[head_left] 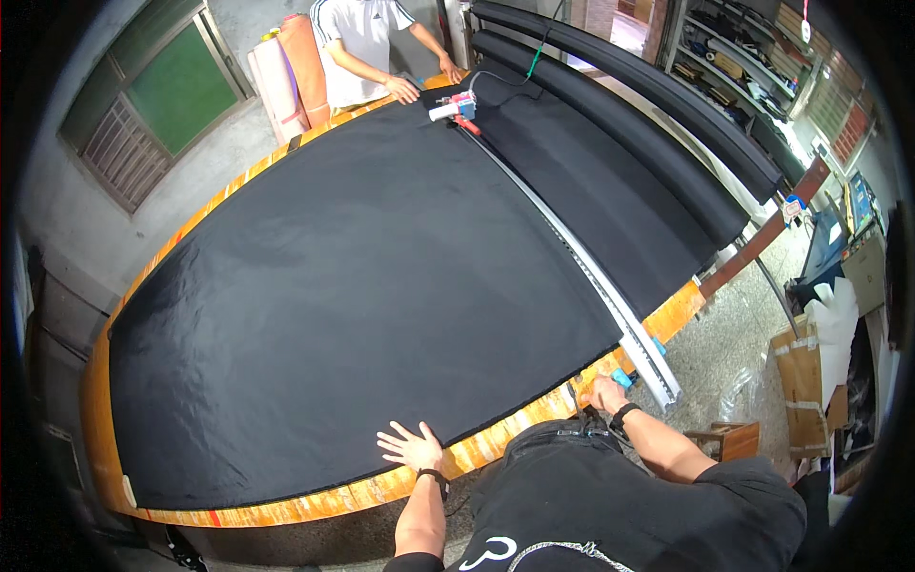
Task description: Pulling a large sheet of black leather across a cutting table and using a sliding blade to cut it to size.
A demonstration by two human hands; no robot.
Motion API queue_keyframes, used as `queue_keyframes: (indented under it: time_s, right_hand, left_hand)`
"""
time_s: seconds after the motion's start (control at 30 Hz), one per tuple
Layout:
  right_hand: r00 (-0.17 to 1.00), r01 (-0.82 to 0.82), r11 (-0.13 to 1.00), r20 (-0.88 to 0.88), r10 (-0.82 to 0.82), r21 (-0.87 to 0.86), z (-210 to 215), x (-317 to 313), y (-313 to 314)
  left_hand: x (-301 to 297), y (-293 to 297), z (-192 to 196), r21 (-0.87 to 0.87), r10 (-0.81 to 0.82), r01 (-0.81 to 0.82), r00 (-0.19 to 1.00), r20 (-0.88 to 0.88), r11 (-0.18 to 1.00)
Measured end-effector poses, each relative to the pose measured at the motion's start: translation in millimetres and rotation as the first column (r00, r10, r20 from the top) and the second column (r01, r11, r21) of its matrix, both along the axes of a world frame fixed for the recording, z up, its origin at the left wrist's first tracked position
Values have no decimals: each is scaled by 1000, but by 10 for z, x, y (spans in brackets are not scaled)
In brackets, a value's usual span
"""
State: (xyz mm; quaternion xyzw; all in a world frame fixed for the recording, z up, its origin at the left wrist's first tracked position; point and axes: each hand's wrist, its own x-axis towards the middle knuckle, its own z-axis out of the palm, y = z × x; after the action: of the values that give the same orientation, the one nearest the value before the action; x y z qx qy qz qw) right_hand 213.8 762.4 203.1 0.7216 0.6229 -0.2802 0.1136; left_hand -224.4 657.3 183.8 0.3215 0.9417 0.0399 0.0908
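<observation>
Black fabric [362, 276] lies spread over a long table with a worn orange wooden edge [334, 494]. My left hand [415, 446] rests flat on the fabric's near border, fingers spread, holding nothing. At the table's near edge, my right hand [607, 393] is closed; what its fingers hold, if anything, is hidden. Just beside it is a blue clamp-like piece [622, 378]. A long silver metal rail [572, 243] crosses the fabric from near right to far side. On its far end sits a red-and-white cutting machine [460, 107] with a cable.
Across the table a person in a white shirt [367, 43] has both hands at the far edge. Black fabric rolls [620, 124] hang at the right end. Rolled pink and orange material [300, 71] stands behind. Cardboard [801, 391] and a wooden stool [739, 440] stand on the right floor.
</observation>
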Motion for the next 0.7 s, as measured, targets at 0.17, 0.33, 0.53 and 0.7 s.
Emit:
queue_keyframes:
  time_s: [0.17,0.33,0.53,0.7]
  right_hand:
    - [1000,15,999,9,-14,-36,101,-48,37]
    - [998,7,998,68,-3,-69,79,-84,55]
    - [991,-15,997,128,26,-81,6,-172,-1]
    - [992,97,986,89,-86,-132,70,-196,48]
  left_hand:
    - [4,-6,9,13,12,-12,1000,8,1000]
    - [3,-30,36,23,-2,2,1000,-2,1000]
    - [9,-36,14,0,3,-3,999,-34,1000]
    - [18,-21,30,4,1,-1,1000,-12,1000]
